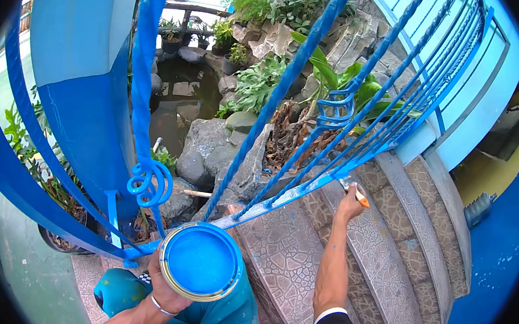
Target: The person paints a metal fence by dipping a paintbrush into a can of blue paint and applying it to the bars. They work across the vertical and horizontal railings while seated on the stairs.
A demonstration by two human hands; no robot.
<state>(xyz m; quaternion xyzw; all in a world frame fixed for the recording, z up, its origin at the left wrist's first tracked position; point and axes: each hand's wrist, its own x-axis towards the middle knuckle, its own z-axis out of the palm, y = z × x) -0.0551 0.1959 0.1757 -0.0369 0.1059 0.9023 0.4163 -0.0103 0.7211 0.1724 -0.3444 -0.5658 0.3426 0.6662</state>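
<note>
My left hand [164, 283] is wrapped round the side of an open paint can [201, 261], tilted toward me and filled with bright blue paint. It is held over my knees, just below the railing. In my right hand [350, 205] is a paintbrush [363, 200] with an orange handle end. Its bristles are right at the bottom rail [286, 201] of the blue railing, above the steps. Patches of that rail look pale and worn. Twisted blue bars [279, 97] rise from it, one carrying a scroll ornament [150, 183].
Stone-patterned steps [374, 256] run down to the right. Behind the railing are a small pond [183, 101], grey rocks [201, 145] and leafy plants [263, 80]. A blue pillar [88, 126] stands at left. At the lower right is a blue surface [506, 247].
</note>
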